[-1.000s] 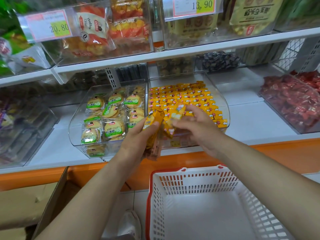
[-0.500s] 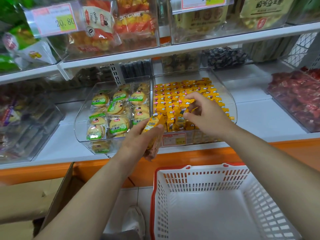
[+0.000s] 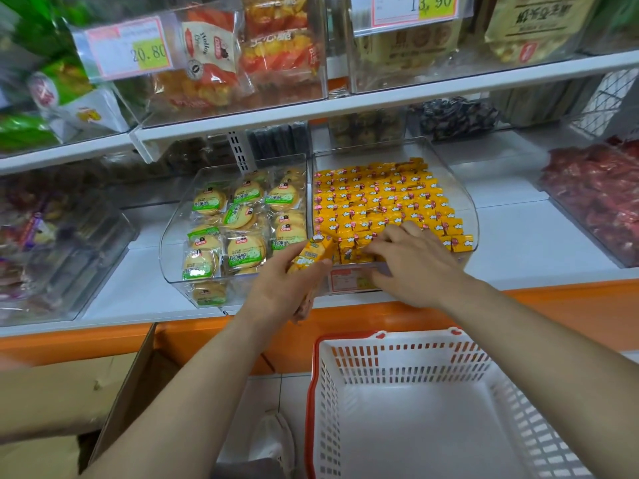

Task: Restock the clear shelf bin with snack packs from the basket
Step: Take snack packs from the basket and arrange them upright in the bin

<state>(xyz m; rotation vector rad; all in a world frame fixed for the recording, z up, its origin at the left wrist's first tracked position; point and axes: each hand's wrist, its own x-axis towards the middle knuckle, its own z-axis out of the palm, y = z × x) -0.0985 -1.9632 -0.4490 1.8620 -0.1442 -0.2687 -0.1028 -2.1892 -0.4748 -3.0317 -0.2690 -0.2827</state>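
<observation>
**Shop shelf: front row of the bin going in**

White shop shelving fills the view, and the clear shelf bin (image 3: 474, 219) sits right under the action. The right hand (image 3: 415, 271) reaches in over the bin's front edge. Its fingers (image 3: 383, 245) are stretched out and laid flat on the nearest row of yellow packs, gripping nothing I can see. It reads as a settling press, to bring that row level with the tidy ranks just beyond the fingertips. Whether a fresh pack lies under those fingers is hidden.

The left hand (image 3: 276, 292) waits just beside the right fingertips, at the bin's front left corner. Fingers and thumb are curled round a stack of snack packs (image 3: 313, 255), held close to the bin, which I'd say makes for short hand-offs.

On the far side of the left fingers, the neighbouring bin (image 3: 242, 229) holds green-labelled biscuits. The risk is a yellow pack slipping over that wall.

Below both wrists stands the basket (image 3: 397, 354), white with a red rim. No packs show on the part of its floor in view, so the left hand's stack looks like the last of the supply. With the bin packed nearly to its front, the job seems close to done.
</observation>
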